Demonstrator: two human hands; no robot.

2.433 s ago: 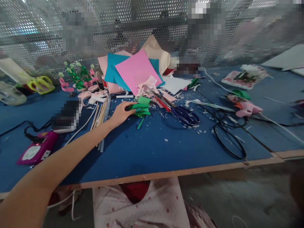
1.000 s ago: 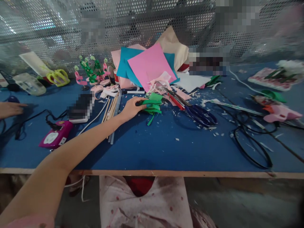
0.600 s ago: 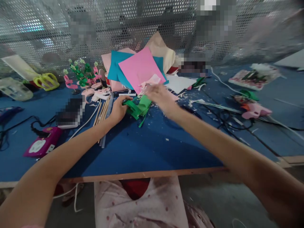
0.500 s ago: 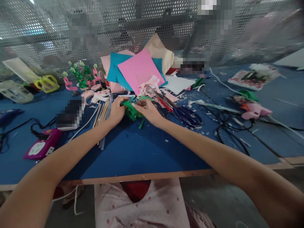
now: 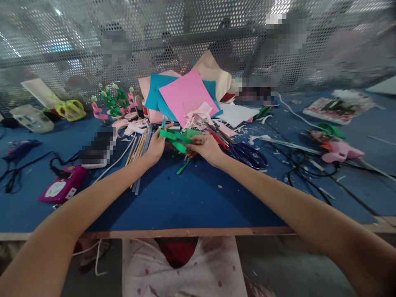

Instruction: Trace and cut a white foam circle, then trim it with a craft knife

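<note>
Between both hands is a bundle of green strips, paper or felt, looped and partly overlapping. My left hand is closed on its left end, where a small teal tip sticks up by the fingers. With thumb and fingers pinched, my right hand grips the right side of the same strips. One thin green end hangs below, just above the blue tabletop. Scissors with dark blue handles lie to the right of my right hand. Thin wooden sticks and clear glue sticks lie beside my left wrist.
Pink and teal sheets are piled behind my hands, with paper scraps before them. A purple box with a cable and a phone lie left. Black cables and a pink craft piece are right.
The green strips are now spread wider between my hands, with loops opened out. My right hand has moved to the right, partly because the whole view has shifted.
</note>
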